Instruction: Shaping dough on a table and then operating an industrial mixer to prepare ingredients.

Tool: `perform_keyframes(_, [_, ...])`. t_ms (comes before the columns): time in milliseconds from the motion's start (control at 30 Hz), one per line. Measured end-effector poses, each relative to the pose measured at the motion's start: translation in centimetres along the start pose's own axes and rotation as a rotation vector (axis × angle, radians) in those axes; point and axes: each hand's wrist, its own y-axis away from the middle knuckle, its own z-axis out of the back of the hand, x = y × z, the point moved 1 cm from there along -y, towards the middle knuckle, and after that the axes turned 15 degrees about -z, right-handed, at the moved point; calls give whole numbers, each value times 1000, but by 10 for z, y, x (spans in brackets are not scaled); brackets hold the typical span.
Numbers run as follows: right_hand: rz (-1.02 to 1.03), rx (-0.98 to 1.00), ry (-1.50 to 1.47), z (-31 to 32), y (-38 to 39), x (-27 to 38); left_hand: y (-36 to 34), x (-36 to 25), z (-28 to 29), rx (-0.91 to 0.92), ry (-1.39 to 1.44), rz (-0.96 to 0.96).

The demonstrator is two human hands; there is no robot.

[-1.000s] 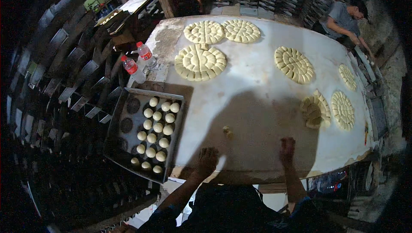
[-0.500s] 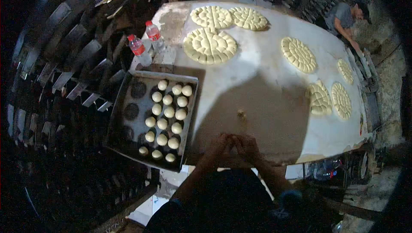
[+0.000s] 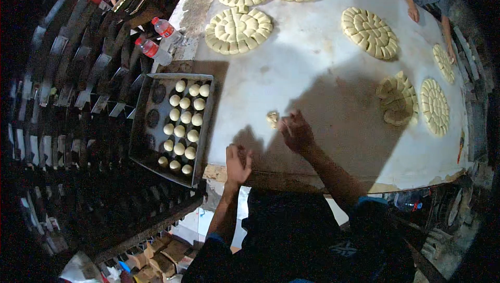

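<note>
A small lump of dough lies on the white tabletop. Beside it on the right, my right hand reaches out with its fingers apart; I see nothing held in it. Near the table's front edge, my left hand is raised with loosely bent fingers and the thumb apart, and nothing shows in it. To the left of that hand, a dark metal tray carries several round dough balls. Its left side has dark round marks.
Large dough rounds scored into pieces lie at the far left and farther right; one at the right has a gap. Two red-capped bottles stand beyond the tray. A co-worker's arm reaches onto the table's far right.
My hands have parted from near the table's front edge: the right one forward to the dough lump, the left one leftward. The view has shifted, and the co-worker has come closer to the table.
</note>
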Motion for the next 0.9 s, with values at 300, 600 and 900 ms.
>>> perform_keyframes(300, [177,-215,509,84,63,-143,-88,30,0,-166,-453,-335])
perform_keyframes(600, [486,-17,940,65,83,-136,-11,59,-55,-112,-235,-393])
perform_keyframes(900, [-127,-598,389,35,-1,-112,-106,13,-17,-250,423,-172])
